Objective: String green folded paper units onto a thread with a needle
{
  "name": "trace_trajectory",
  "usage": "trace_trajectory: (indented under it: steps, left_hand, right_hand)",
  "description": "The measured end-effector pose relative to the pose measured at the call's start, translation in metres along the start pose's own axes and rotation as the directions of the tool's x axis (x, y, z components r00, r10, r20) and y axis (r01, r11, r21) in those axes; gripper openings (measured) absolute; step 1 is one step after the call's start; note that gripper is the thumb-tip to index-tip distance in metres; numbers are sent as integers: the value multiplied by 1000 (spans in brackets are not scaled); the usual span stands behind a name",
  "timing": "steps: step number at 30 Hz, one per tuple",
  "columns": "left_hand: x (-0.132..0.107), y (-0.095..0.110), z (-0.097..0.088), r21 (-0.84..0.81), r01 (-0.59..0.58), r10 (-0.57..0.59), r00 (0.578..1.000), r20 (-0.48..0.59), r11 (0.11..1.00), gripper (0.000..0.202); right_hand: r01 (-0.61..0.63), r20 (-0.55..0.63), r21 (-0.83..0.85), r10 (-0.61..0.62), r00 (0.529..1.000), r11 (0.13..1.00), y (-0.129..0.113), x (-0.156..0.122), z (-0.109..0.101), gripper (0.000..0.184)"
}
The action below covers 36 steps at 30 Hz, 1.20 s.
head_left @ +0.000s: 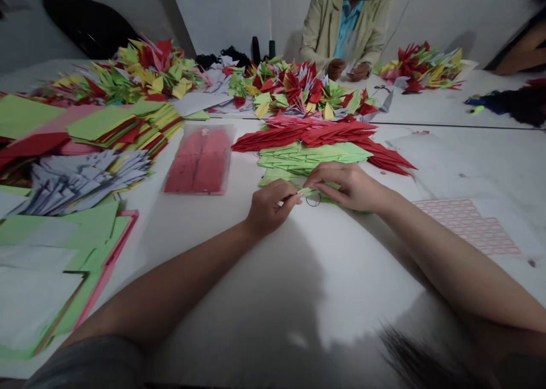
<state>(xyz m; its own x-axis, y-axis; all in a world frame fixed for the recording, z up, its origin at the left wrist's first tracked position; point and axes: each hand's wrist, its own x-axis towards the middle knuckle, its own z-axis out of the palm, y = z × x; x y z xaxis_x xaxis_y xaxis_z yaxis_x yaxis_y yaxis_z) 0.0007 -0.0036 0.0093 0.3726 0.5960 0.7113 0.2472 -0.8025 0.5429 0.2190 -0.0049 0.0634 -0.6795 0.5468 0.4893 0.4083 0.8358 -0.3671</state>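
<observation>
My left hand (271,207) is closed, its thumb and fingers pinching the near end of a small green folded paper (306,192). From the other side my right hand (352,185) pinches the same paper, fingertips close to those of the left. A thin dark loop (313,201) shows just below the fingers; whether it is thread or a band I cannot tell. Right behind my hands lies a stack of green folded papers (298,157), partly hidden by the right hand. Long red folded papers (315,134) are piled beyond it.
A clear packet of red paper (198,160) lies left of my hands. Stacked coloured sheets (98,241) and grey folded papers (85,176) cover the left side. Colourful folded-paper heaps (294,90) line the back, where a person (345,30) sits. A red-patterned sheet (469,224) lies right.
</observation>
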Motion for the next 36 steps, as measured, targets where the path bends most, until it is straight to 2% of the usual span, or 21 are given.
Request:
trace_trajectory:
  steps: [2, 3, 5, 7, 9, 11, 14, 17, 19, 24, 28, 30, 33, 36]
  left_hand:
    - [0, 2, 1, -80, 151, -153, 988, -21, 985, 14]
    - [1, 2, 1, -140, 248, -253, 967, -21, 959, 16]
    - [3, 2, 1, -272, 439, -453, 892, 12, 856, 21]
    - [6, -1, 1, -375, 570, -588, 805, 78, 731, 25]
    - [9, -5, 0, -447, 641, -659, 739, 140, 624, 25]
    - [11, -9, -1, -498, 667, -687, 705, 178, 555, 25]
    - [11, -15, -1, -538, 679, -710, 677, 193, 500, 31]
    - [10, -18, 1, -538, 703, -723, 652, 226, 465, 33]
    - [9, -18, 2, -536, 693, -719, 663, 209, 483, 31]
    - [5, -13, 3, -477, 519, -617, 784, -65, 710, 14]
    - [0, -8, 3, -350, 405, -446, 894, -44, 845, 31]
    - [-1, -7, 5, -213, 361, -375, 927, -28, 908, 32]
    - [0, -7, 6, -45, 324, -325, 945, -36, 945, 20]
    - [1, -10, 5, -2, 315, -315, 948, -48, 949, 11]
  right_hand:
    - [-25, -26, -40, 24, 999, 999, 3, 0, -2, 19]
    - [-37, -44, -79, 33, 998, 996, 4, 0, -3, 20]
    - [-43, -68, -172, 32, 997, 984, 5, 0, -5, 26]
    - [-11, -45, -246, 0, 999, 969, 4, 1, -5, 42]
    - [56, 20, -294, -52, 998, 954, 3, 2, -1, 61]
    - [120, 81, -340, -98, 992, 933, 2, 2, 6, 65]
    - [153, 87, -405, -128, 988, 901, 2, 2, 18, 41]
    - [127, 4, -412, -138, 990, 902, 3, -1, 24, 24]
    - [104, -66, -402, -143, 988, 910, 4, -2, 23, 20]
    - [19, -185, -398, -100, 978, 917, 5, -3, 17, 16]
    - [2, -182, -401, -82, 980, 916, 7, -3, 16, 13]
    - [-2, -189, -395, -79, 979, 919, 7, -3, 17, 12]
    - [-21, -223, -341, -59, 973, 940, 7, -3, 18, 10]
    - [-33, -224, -264, -28, 974, 964, 6, -3, 17, 10]
